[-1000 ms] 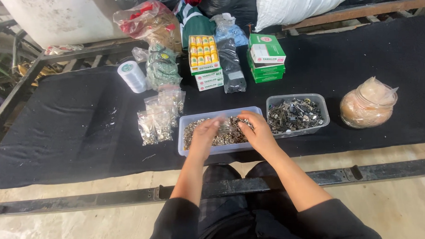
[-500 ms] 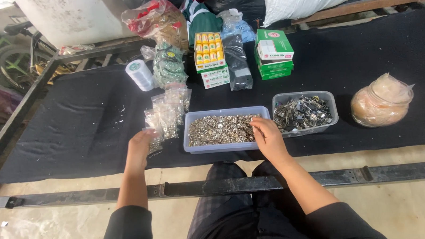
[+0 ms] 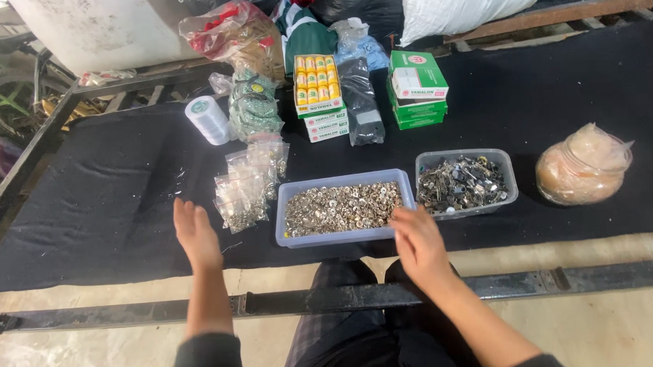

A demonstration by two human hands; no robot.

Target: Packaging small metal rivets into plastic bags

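Left hand (image 3: 196, 235) lower left of centre, flat and spread over the black counter (image 3: 88, 192), grip released and empty, just left of the small clear bags (image 3: 248, 186). Right hand (image 3: 419, 242) at lower centre, fingers loose and holding nothing, resting at the near right corner of the tray of silver fasteners (image 3: 342, 207), which sits mid-frame on the counter beside a second tray of darker metal bits (image 3: 465, 182). Farther back: white spool (image 3: 208, 119), yellow thread box (image 3: 320, 86), green boxes (image 3: 417, 90); at right, tan bagged bundle (image 3: 583, 166).
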